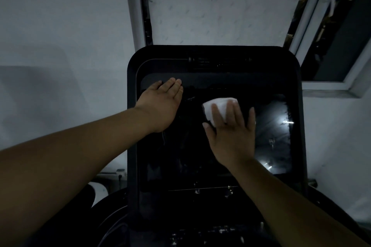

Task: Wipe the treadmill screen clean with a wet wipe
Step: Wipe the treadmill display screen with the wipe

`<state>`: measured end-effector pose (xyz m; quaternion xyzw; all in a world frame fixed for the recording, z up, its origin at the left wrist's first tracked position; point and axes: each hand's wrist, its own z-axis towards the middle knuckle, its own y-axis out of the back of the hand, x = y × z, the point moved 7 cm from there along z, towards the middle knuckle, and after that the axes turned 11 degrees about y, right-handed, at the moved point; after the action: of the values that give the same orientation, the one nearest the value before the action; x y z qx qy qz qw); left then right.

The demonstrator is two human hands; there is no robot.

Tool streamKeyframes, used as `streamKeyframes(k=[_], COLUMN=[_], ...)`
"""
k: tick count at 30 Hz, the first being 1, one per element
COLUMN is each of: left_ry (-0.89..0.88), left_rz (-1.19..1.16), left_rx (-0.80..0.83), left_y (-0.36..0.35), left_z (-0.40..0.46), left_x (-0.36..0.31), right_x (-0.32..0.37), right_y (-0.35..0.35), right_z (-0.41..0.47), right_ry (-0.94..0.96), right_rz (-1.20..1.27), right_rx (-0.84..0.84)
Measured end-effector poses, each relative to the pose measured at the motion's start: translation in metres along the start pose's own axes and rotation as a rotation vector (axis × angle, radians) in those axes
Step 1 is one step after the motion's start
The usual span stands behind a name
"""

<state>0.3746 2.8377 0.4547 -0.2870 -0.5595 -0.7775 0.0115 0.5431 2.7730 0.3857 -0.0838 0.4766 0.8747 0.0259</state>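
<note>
Pretty dim room, so detail is limited. The treadmill screen (200, 146) is a big dark glossy panel in a rounded black frame (131, 126), tilted up toward the camera and filling the middle of the shot. The person's right hand (232, 132) lies flat on the upper middle of the glass with its fingers spread, and the folded white wet wipe (217, 106) is pinned under the fingertips against the screen. Most of the wipe sticks out above and to the left of the fingers. So it's more of a flat press than a pinch.

The left hand (162, 104) is resting open near the screen's upper left corner, fingers held together and pointing up, palm down on the glass right next to the frame edge. It holds nothing.

On the right part of the screen there's a lighter patch with some bright reflections. Behind the treadmill is a plain white wall (60, 36), and a window (337, 46) with a white frame sits at the upper right, dark outside.
</note>
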Motion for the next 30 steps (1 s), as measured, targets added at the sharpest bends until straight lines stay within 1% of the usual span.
streamKeyframes(k=[3, 6, 9, 12, 15, 17, 18, 20, 23, 25, 27, 30], left_ry=[0.0, 0.007, 0.004, 0.004, -0.002, -0.005, -0.006, -0.006, 0.008, 0.01, 0.0, -0.006], left_rz=[-0.017, -0.052, -0.057, -0.042, -0.023, -0.017, -0.017, -0.018, -0.028, -0.022, -0.018, -0.01], left_rx=[0.005, 0.009, -0.002, 0.001, -0.002, 0.003, 0.004, 0.001, 0.012, 0.023, 0.023, 0.021], left_y=[0.0, 0.001, -0.001, -0.003, -0.003, -0.003, -0.003, -0.002, -0.002, -0.002, -0.002, 0.0], left_z=[0.001, 0.002, 0.004, 0.004, 0.003, 0.002, 0.002, 0.002, 0.003, 0.004, 0.003, 0.0], left_x=[-0.001, 0.0, 0.001, 0.001, 0.001, 0.001, 0.001, -0.001, 0.0, 0.0, 0.001, 0.002], right_x=[0.024, 0.071, 0.087, 0.057, 0.002, -0.019, -0.017, 0.007, 0.06, 0.065, 0.037, -0.033], right_y=[0.001, 0.004, 0.005, 0.006, 0.002, 0.006, 0.006, 0.008, 0.006, 0.004, 0.002, 0.001], right_z=[0.011, 0.03, 0.038, 0.035, 0.024, 0.019, 0.02, 0.024, 0.027, 0.025, 0.023, 0.011], right_ry=[-0.076, -0.028, 0.038, 0.03, -0.113, -0.201, -0.216, -0.195, -0.063, -0.014, -0.02, -0.145], right_rz=[0.048, 0.1, 0.109, 0.099, 0.083, 0.094, 0.108, 0.138, 0.168, 0.167, 0.149, 0.122], right_rx=[0.022, 0.01, 0.001, 0.001, 0.037, 0.039, 0.051, 0.055, -0.005, -0.033, 0.005, 0.023])
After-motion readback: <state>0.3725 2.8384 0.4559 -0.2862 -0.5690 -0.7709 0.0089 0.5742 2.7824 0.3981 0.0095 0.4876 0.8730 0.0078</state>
